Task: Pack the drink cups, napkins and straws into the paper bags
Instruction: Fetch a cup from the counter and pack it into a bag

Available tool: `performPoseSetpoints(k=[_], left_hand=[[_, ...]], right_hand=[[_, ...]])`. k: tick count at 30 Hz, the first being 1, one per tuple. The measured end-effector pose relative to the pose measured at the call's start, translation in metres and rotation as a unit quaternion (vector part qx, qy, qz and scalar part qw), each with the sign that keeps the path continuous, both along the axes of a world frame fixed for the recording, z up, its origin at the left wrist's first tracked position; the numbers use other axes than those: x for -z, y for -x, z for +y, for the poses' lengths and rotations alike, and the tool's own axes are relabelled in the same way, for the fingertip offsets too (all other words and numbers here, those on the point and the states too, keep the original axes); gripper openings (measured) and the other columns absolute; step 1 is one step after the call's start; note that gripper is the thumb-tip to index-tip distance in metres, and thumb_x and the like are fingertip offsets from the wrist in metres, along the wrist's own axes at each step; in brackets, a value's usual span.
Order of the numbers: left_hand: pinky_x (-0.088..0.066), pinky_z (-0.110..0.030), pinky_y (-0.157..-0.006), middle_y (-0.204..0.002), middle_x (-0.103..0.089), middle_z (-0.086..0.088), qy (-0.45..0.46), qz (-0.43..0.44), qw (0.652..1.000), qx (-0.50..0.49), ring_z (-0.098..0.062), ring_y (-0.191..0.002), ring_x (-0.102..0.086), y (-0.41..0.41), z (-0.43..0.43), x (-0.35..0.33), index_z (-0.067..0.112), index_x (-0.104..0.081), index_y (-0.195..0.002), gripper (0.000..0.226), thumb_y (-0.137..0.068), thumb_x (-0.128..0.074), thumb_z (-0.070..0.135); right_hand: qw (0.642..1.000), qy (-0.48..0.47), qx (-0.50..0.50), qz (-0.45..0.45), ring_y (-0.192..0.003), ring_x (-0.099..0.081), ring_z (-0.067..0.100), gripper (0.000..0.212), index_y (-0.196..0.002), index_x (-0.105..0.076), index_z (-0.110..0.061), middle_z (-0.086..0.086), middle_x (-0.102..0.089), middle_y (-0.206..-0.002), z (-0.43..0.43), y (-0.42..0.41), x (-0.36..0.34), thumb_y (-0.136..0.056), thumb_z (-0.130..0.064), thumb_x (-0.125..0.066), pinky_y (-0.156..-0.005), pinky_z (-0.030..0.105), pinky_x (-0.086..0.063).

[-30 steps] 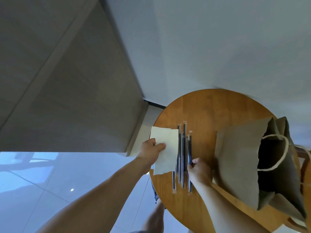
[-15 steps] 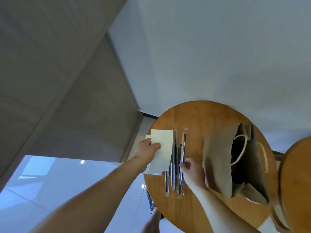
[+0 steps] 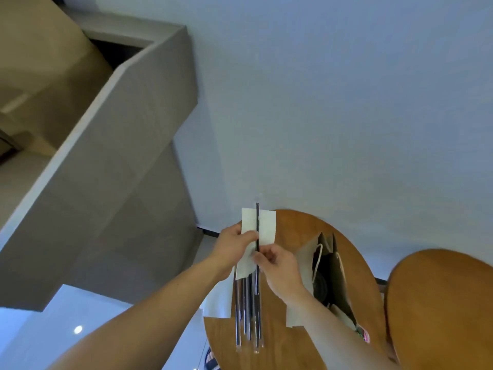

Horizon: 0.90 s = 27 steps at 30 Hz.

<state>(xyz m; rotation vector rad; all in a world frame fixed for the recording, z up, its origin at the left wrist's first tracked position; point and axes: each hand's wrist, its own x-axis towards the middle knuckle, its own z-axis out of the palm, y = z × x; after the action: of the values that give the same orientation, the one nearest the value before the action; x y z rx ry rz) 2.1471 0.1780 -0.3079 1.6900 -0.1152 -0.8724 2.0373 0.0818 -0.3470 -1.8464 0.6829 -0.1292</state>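
Observation:
My left hand (image 3: pixel 234 243) grips a white napkin (image 3: pixel 266 225), lifted above the round wooden table (image 3: pixel 293 231). Against the napkin my right hand (image 3: pixel 277 265) pinches a dark wrapped straw (image 3: pixel 257 222) that stands upright. Several more wrapped straws (image 3: pixel 248 316) lie side by side on the table just under my hands. To the right an open brown paper bag (image 3: pixel 306 255) with a white cord handle lies tilted; something dark, perhaps a cup lid (image 3: pixel 321 288), shows inside it.
A second wooden round surface (image 3: pixel 440 303) sits close at the right. The grey wall and a stair-like block rise behind and to the left. White glossy floor lies below the table's left edge. A colourful item (image 3: pixel 363 334) peeks out beside the bag.
Both hands rose off the table: the left lifted the napkin, and the right picked one straw from the row and brought it against the napkin. The camera tilted upward.

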Motion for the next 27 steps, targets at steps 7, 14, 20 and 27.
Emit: performPoseSetpoints(k=[7,14,20,27], left_hand=[[-0.058,-0.031,-0.073,-0.091,-0.076,0.002,0.029,-0.066,0.997,0.020,-0.015,-0.084,-0.072,0.002,-0.019,-0.040,0.019,-0.074,-0.095,0.008,-0.089,-0.070,0.024],[-0.058,-0.026,-0.065,-0.091,-0.076,0.004,0.101,-0.092,0.987,0.081,-0.015,-0.082,-0.073,0.000,-0.052,-0.096,0.022,-0.073,-0.098,0.010,-0.089,-0.070,0.027],[-0.056,-0.021,-0.062,-0.092,-0.075,0.009,0.130,-0.089,0.977,0.147,-0.012,-0.083,-0.072,0.009,-0.075,-0.112,0.025,-0.069,-0.103,0.013,-0.091,-0.068,0.032],[-0.061,-0.037,-0.078,-0.101,-0.075,0.001,0.134,-0.074,0.974,0.170,-0.019,-0.091,-0.073,0.011,-0.095,-0.120,0.018,-0.070,-0.109,0.021,-0.091,-0.069,0.029]], right_hand=[[0.996,0.085,0.008,-0.024,-0.079,-0.064,0.000,0.005,-0.091,-0.062,-0.037,-0.015,-0.068,-0.086,-0.020,0.005,-0.047,-0.092,-0.036,-0.067,-0.072,0.016,-0.051],[0.987,0.093,0.065,-0.112,-0.092,-0.061,-0.004,0.035,-0.109,-0.060,-0.033,-0.021,-0.066,-0.100,-0.072,0.003,-0.103,-0.080,-0.035,-0.080,-0.074,0.009,-0.046],[0.983,0.016,0.085,-0.164,-0.092,-0.067,0.001,0.055,-0.113,-0.056,-0.035,-0.011,-0.070,-0.103,-0.103,0.016,-0.125,-0.070,-0.030,-0.089,-0.074,0.021,-0.056],[0.986,-0.045,0.019,-0.162,-0.091,-0.072,0.012,0.025,-0.095,-0.074,-0.035,-0.007,-0.076,-0.098,-0.126,0.027,-0.135,-0.076,-0.022,-0.085,-0.072,0.025,-0.058]])
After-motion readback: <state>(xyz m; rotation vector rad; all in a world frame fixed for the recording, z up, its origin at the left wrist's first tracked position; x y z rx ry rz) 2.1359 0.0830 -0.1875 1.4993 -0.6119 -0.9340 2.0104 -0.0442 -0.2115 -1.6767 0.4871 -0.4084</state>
